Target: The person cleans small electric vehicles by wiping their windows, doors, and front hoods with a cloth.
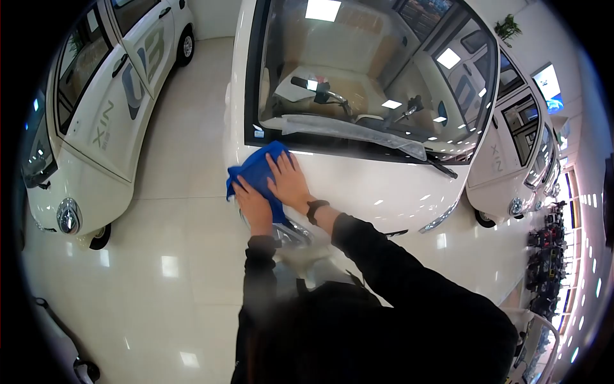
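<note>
While reaching to a white vehicle [390, 185], just below the left corner of the windshield [358, 51], touching a blue cloth [254, 169] laid at the body's edge. Resting flat on it with right hand [292, 184] and left hand [254, 208], both with grip apart, not clamped. Wearing a dark wristband [314, 210] on the right.
</note>
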Demonstrator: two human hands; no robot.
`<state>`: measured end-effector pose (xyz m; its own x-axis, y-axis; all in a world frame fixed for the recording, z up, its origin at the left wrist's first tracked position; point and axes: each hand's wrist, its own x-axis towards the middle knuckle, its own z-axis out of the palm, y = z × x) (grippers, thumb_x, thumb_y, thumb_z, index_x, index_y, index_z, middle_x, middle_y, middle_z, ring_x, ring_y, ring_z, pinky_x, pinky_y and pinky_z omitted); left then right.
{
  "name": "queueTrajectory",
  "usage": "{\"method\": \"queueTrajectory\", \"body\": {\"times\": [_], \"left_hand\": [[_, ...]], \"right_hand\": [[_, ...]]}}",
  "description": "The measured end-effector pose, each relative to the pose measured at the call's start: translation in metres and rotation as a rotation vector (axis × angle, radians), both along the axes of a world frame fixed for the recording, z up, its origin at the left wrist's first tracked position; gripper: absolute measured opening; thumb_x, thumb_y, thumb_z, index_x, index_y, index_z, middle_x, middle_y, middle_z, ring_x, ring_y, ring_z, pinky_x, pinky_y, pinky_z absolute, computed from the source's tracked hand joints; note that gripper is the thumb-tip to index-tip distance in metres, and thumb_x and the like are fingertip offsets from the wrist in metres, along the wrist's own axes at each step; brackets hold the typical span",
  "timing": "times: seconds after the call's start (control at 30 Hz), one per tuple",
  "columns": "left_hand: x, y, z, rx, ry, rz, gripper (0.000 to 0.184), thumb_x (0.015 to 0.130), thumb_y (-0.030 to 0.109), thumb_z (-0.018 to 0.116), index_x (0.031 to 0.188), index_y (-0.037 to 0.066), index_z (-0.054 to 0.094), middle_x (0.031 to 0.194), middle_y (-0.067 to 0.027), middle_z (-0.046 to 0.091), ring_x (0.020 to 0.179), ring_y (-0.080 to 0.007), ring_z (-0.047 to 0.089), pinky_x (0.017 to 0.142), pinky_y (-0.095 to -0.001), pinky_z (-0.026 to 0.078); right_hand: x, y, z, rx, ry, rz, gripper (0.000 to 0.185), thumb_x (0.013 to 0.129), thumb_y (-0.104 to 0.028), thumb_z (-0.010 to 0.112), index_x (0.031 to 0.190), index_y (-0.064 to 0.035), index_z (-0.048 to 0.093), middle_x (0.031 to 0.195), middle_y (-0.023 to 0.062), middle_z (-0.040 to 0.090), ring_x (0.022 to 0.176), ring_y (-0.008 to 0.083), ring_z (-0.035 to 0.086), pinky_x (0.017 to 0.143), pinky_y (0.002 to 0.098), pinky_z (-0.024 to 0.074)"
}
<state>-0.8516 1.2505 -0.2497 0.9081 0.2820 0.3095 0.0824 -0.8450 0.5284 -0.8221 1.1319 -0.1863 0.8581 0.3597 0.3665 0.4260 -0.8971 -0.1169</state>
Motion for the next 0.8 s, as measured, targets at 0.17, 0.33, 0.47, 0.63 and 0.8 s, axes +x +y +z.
{"method": "queueTrajectory", "body": {"times": [0.17, 0.33, 0.47, 0.63, 0.8], "left_hand": [[-0.030, 0.006, -0.020, -0.020, 0.096, 0.024, 0.063, 0.087, 0.004, 0.047, 0.144, -0.008, 0.024, 0.145, -0.0336, 0.028, 0.131, -0.0452, 0.036, 0.111, -0.0481, 0.029], [-0.055, -0.016, -0.003, 0.282, 0.188, 0.085, 0.071, 0.090, 0.029, 0.055, 0.142, -0.011, 0.026, 0.149, -0.0357, 0.020, 0.141, -0.0457, 0.020, 0.114, -0.0539, 0.020], [-0.069, -0.048, -0.006, 0.450, 0.107, -0.079, 0.071, 0.089, 0.026, 0.054, 0.138, -0.018, 0.027, 0.149, -0.0355, 0.020, 0.141, -0.0468, 0.019, 0.116, -0.0489, 0.018], [-0.092, -0.160, 0.017, 0.264, 0.100, -0.458, 0.079, 0.082, 0.018, 0.056, 0.138, -0.022, 0.018, 0.148, -0.0390, 0.016, 0.141, -0.0468, 0.016, 0.117, -0.0486, 0.012], [-0.107, -0.321, 0.051, 0.382, 0.029, -0.736, 0.088, 0.086, 0.036, 0.060, 0.141, -0.018, 0.019, 0.149, -0.0350, 0.021, 0.142, -0.0447, 0.017, 0.117, -0.0508, 0.011]], "right_hand": [[0.000, -0.001, 0.005, 0.027, -0.021, 0.137, 0.061, 0.088, -0.031, 0.052, 0.141, -0.0034, 0.041, 0.131, 0.0228, 0.050, 0.134, 0.0353, 0.036, 0.115, 0.0470, 0.0202], [-0.055, -0.012, -0.005, -0.069, 0.058, 0.169, 0.063, 0.086, -0.032, 0.055, 0.141, -0.0037, 0.041, 0.138, 0.0177, 0.047, 0.134, 0.0292, 0.037, 0.115, 0.0448, 0.0204], [-0.105, -0.051, -0.051, 0.065, 0.092, 0.065, 0.050, 0.088, -0.027, 0.051, 0.133, -0.0046, 0.051, 0.136, 0.0110, 0.051, 0.139, 0.0238, 0.033, 0.117, 0.0444, 0.0153], [-0.171, -0.194, -0.041, -0.107, 0.195, -0.061, 0.041, 0.088, -0.021, 0.051, 0.125, -0.0042, 0.057, 0.131, 0.0101, 0.055, 0.137, 0.0243, 0.036, 0.117, 0.0457, 0.0162], [-0.216, -0.343, -0.033, 0.092, 0.158, -0.513, 0.059, 0.085, -0.022, 0.057, 0.139, -0.0028, 0.044, 0.132, 0.0132, 0.053, 0.134, 0.0264, 0.039, 0.115, 0.0462, 0.0205]]}}
